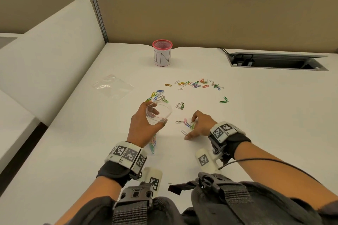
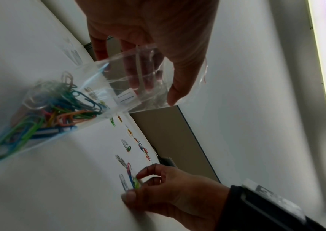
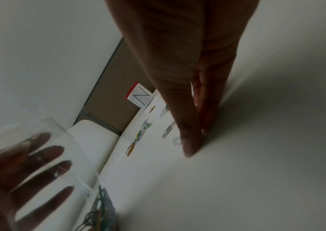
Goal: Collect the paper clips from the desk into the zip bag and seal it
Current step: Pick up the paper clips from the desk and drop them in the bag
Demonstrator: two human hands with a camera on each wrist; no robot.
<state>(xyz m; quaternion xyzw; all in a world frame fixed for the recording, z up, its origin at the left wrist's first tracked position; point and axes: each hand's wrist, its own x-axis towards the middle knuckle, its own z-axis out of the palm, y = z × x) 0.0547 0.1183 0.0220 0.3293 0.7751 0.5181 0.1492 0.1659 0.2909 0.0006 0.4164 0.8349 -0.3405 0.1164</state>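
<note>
My left hand (image 1: 140, 124) grips the clear zip bag (image 1: 159, 113) near its mouth, which gapes open towards the right. The bag hangs down to the desk, with several coloured paper clips (image 2: 59, 109) bunched in its bottom. My right hand (image 1: 200, 126) rests on the desk to the bag's right. Its curled fingertips close on a small cluster of clips (image 1: 189, 124), touching a green one (image 2: 137, 183), with the thumb (image 2: 128, 197) just behind it. More loose clips lie farther out: one group (image 1: 159, 96) beyond the bag and a wide scatter (image 1: 197, 84) at the centre.
A second, empty clear bag (image 1: 112, 86) lies flat at the left. A red mesh cup (image 1: 162, 53) marked IN stands at the back. An open cable hatch (image 1: 274, 60) is sunk into the desk at the back right. A beige partition (image 1: 201, 14) bounds the desk.
</note>
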